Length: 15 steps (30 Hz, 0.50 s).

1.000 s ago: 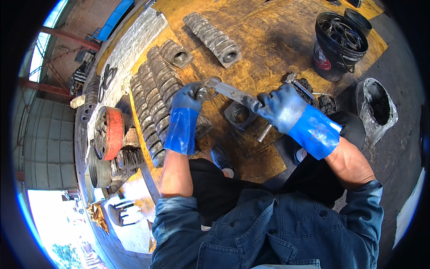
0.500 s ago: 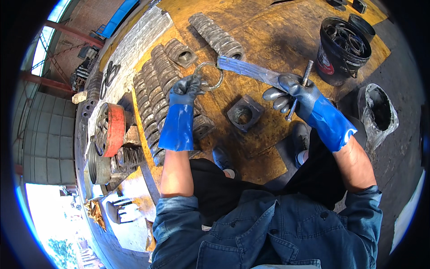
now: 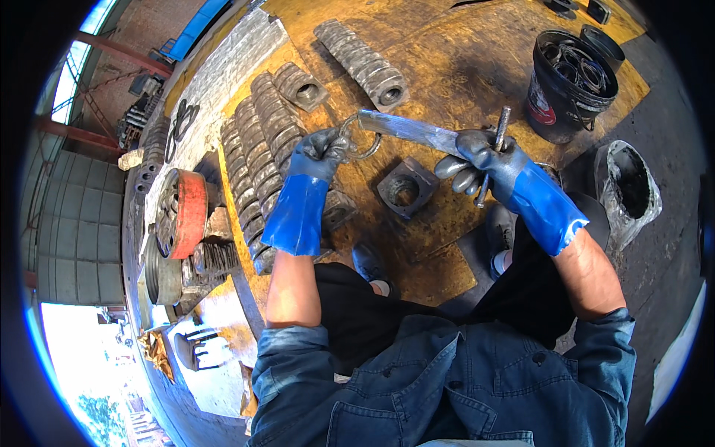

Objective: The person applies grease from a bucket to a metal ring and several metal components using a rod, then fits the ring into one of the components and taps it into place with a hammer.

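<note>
Both my hands wear gloves with dark grips and blue cuffs. My left hand [image 3: 319, 149] pinches the side of a thin metal ring [image 3: 377, 147], held up over the stained yellow board. In my right hand [image 3: 488, 156] is a long flat metal blade [image 3: 410, 131], its far end at the ring's upper edge. A metal rod [image 3: 503, 127], apparently threaded at the top, crosses the same hand and sticks out above and below it. Between my hands, lower down, lies a square metal block [image 3: 427, 195] with a round bore.
Rows of ribbed metal cylinders [image 3: 269, 127] lie on the left, with another row [image 3: 357, 61] farther off. A black bucket [image 3: 544, 100] of rings stands at the right, near a plastic-lined container [image 3: 652, 197]. A red-rimmed wheel [image 3: 195, 216] is at far left.
My left hand has moved slightly right with the ring, which has turned and looks narrower. The blade has tilted flatter, its tip now lower and slightly left.
</note>
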### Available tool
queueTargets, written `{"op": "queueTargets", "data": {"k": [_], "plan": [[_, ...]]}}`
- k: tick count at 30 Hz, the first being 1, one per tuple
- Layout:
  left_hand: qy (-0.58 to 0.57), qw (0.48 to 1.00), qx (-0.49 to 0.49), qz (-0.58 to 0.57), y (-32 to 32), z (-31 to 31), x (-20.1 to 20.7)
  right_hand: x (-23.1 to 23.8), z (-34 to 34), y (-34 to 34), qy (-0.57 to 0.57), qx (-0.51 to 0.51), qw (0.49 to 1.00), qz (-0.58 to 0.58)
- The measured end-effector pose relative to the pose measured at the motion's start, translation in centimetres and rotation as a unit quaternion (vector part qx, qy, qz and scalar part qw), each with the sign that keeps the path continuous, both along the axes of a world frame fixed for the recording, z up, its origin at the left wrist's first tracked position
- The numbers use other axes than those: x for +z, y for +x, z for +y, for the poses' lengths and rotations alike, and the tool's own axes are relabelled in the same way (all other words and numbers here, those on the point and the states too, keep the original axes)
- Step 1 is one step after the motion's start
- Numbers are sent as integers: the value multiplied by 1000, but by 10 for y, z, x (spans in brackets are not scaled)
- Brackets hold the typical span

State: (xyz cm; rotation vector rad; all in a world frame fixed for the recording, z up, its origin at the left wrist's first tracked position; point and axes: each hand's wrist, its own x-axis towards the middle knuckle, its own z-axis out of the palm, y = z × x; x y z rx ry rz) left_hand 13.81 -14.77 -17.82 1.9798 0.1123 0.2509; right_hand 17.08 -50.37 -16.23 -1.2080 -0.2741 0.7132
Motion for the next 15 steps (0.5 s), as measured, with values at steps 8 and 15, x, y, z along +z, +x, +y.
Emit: {"op": "queueTargets", "data": {"k": [8, 15], "plan": [[14, 1000, 25, 8, 4, -2, -20, 6, 8, -15, -49, 8, 994, -93], [-138, 990, 40, -1, 19, 1, -31, 2, 1, -11, -38, -12, 995, -93]]}}
